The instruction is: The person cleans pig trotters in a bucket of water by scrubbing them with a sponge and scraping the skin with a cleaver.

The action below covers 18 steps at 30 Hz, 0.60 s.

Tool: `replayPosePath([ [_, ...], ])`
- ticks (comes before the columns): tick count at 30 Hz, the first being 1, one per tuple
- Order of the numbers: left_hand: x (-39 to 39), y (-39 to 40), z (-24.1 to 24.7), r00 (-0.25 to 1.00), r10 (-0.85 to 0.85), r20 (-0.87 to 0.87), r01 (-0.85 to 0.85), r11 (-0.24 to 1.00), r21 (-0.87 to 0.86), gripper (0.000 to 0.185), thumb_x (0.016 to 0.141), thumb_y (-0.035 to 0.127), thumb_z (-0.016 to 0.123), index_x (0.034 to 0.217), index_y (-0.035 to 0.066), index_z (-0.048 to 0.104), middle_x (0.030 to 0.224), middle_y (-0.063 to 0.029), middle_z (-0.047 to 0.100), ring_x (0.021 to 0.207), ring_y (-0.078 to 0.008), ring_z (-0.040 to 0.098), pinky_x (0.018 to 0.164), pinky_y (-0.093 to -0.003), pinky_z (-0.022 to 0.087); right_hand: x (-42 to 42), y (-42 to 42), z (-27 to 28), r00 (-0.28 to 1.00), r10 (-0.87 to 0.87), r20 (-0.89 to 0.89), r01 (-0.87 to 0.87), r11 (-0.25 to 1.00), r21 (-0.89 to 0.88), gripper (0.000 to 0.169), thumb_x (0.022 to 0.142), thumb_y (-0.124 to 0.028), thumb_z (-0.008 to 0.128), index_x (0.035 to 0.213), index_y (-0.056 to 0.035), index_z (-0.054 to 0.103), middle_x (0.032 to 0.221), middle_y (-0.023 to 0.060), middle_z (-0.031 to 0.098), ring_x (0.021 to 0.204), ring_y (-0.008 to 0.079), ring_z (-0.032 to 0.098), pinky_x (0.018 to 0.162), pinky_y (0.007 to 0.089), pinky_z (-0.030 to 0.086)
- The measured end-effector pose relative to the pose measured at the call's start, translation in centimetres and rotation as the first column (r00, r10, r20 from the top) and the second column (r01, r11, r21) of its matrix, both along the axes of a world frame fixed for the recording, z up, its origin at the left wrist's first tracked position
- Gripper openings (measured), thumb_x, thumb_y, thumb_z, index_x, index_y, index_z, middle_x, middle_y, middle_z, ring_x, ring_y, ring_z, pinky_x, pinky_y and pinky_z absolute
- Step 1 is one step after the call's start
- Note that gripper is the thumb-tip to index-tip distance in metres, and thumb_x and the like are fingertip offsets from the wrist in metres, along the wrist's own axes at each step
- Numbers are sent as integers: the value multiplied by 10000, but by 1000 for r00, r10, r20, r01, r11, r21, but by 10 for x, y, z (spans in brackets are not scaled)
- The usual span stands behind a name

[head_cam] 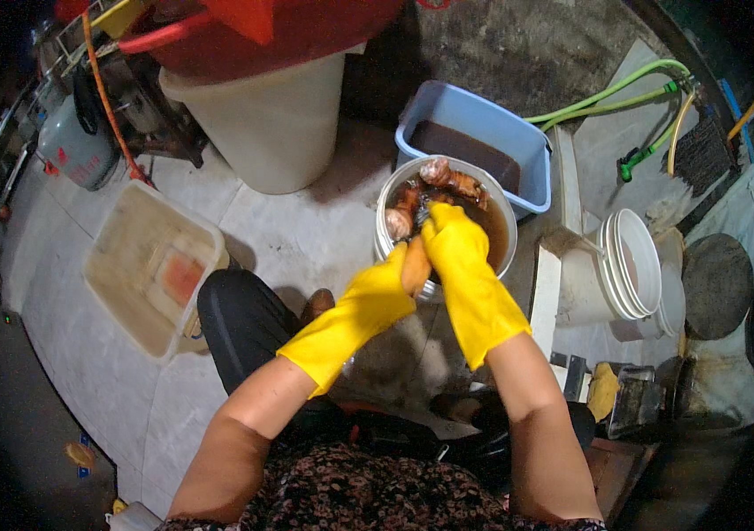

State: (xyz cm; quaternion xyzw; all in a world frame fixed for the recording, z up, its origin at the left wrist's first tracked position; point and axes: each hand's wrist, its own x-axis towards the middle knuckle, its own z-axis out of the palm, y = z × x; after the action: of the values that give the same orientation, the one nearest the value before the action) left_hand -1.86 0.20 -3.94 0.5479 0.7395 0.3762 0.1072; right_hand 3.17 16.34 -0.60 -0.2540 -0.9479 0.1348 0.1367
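Both my hands wear yellow rubber gloves and meet over a round white bucket [511, 229] of brown liquid. My left hand [380, 275] grips an orange-brown piece of meat [416, 267], apparently a trotter, which slants over the bucket's near rim. Against the upper end of that piece, my right hand [455, 232] is curled around a small shiny grey item [423, 214], perhaps a metal scourer; the fingers partly hide it. More browned meat pieces [466, 184] with pale cut ends lie in the liquid, one of them by the left rim [399, 222].
Behind the bucket stands a blue tub [410, 136] with dark liquid. A beige tub [151, 292] is on the floor at left, beside my knee. Stacked white buckets [639, 265], a green hose [605, 99], a tall white bin [270, 126] and a gas cylinder [78, 143] surround me.
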Motion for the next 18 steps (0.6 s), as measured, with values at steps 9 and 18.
replayPosePath([
  [9,-13,-18,26,977,-3,215,24,995,-95,773,768,138,761,1452,11,424,1230,-250,675,1163,-411,645,963,-444,522,24,-40,6,992,118,41,-115,991,-63,459,936,-320,578,1382,-209,574,1162,251,672,1036,465,678,894,566,536],
  [18,-24,-14,10,293,-51,955,110,994,19,806,757,76,806,1480,54,452,1112,-54,637,953,-195,642,728,-359,556,15,51,-15,927,-256,275,237,966,101,367,934,-335,622,1222,-111,669,1190,215,695,1100,422,682,929,519,547],
])
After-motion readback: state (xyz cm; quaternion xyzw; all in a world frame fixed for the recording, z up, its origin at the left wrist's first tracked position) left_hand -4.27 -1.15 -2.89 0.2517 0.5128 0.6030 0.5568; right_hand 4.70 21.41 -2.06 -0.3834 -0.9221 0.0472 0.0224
